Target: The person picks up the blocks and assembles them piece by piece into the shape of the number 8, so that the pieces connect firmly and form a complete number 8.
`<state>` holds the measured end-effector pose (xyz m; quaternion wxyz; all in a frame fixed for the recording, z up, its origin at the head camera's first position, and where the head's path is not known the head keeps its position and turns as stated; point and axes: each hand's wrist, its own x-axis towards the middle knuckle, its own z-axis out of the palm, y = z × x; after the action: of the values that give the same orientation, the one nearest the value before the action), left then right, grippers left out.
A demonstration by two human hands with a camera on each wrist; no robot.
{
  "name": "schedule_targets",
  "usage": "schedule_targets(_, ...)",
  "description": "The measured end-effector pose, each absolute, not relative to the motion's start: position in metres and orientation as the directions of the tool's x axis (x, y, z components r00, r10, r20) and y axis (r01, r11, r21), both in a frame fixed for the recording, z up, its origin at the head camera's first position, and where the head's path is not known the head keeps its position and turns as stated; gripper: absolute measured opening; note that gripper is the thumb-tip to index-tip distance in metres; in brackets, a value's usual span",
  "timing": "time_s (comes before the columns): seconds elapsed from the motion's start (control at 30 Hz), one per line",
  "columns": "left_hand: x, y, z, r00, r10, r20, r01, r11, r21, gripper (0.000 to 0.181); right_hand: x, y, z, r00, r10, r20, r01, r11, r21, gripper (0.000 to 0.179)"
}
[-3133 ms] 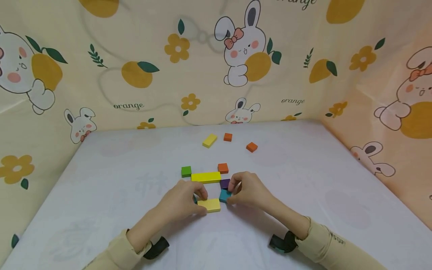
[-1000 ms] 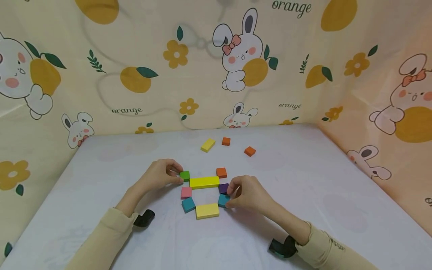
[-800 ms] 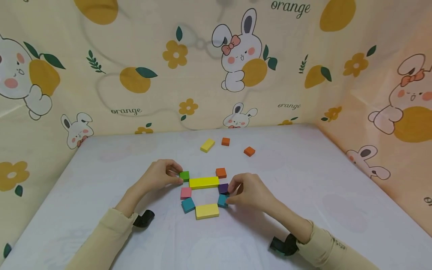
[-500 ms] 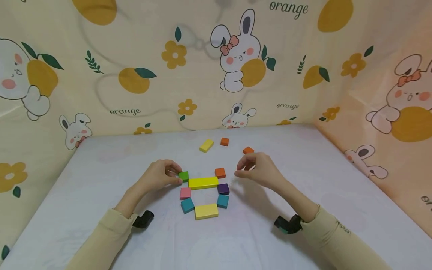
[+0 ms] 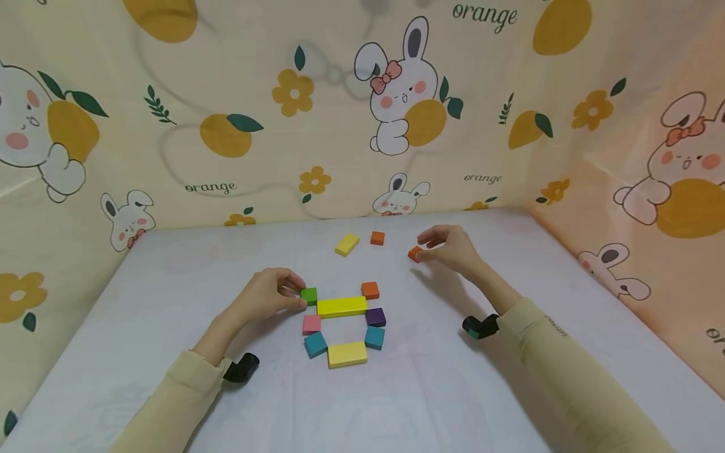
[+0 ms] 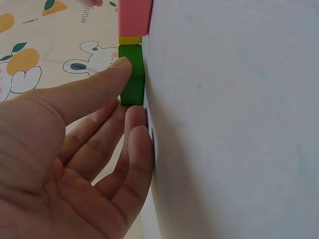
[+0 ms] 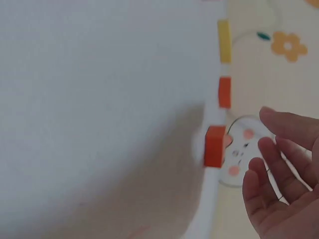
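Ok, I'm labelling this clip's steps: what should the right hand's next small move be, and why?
Probably move the right hand in and pinch the nearest orange block: the right wrist view shows its fingers parted, clear of that block.

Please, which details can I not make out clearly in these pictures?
Head: right side of the rightmost orange block, covered by the right hand.
Head: lettering on the right sleeve, too small to read.
Left wrist: part of the pink block, cut off by the upper edge.
Right wrist: surface detail of the far yellow block, blurred.
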<state>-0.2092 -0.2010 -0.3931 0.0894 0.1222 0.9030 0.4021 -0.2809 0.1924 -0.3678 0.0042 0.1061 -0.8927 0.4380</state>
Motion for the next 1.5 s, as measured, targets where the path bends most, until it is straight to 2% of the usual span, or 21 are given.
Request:
schedule_targets(0.23, -0.210, -0.201, -0.394, -0.953, 0.295, -0.063, 0.151, 0.646, 0.748, 0.034, -0.297, 0.203, -0.375, -0.976, -0.216, 0.041, -0.155, 0.545, -0.824, 0.042)
schedule_targets(0.8, -0.209, -0.202, -0.394, -0.955, 0.289, -0.064, 0.144, 0.642, 0.753, 0.034, -0.321, 0.211, -0.381, -0.939, -0.332, -0.086, -0.119, 0.551, -0.826, 0.045)
schedule_targets(1.5, -0.209, -0.201, -0.394, -0.958, 0.278, -0.078, 0.129, 0.655, 0.745, 0.033, -0.329, 0.211, -0.386, -0.941, -0.304, -0.150, -0.060, 0.584, -0.809, 0.040)
